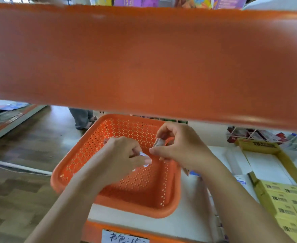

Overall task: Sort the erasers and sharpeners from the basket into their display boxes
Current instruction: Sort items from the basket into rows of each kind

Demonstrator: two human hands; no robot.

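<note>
Risks, left to right. The basket (pixel 77 172) sits at the left end of the white shelf surface (pixel 193 199), with its left rim apparently overhanging the shelf edge above the wood-pattern floor (pixel 26 149). Downward pressure from the forearms on the near rim could tip it, and any piece dropped on that side would likely fall to the floor.

The left hand (pixel 124 155) is clenched over the basket centre, with a small pale item (pixel 145 159) pinched at its fingertips. Blur prevents telling whether this is an eraser or a sharpener. Such a shallow fingertip pinch could slip.

The right hand (pixel 181 146) is just beside the left and closed on a small grey-white block (pixel 159 142) between thumb and forefinger. Its type cannot be read either. With both hands loaded and nearly touching, a knock could dislodge one piece. Misidentifying a piece would send it to the wrong box.

The overhead shelf edge (pixel 144 58) hangs low and close, so a raised hand could strike it.

Materials and shapes. The basket is rigid orange plastic, square with rounded corners, a thick rolled rim, and walls and floor perforated with small holes. The visible floor of the basket shows no loose pieces. The shelf surface is smooth and matte. On the right, a yellow cardboard display box (pixel 288 165) lies open, showing a white interior. Nearer stands a tray of small yellow packs (pixel 288 204), flat-sided and tightly packed in rows.
</note>
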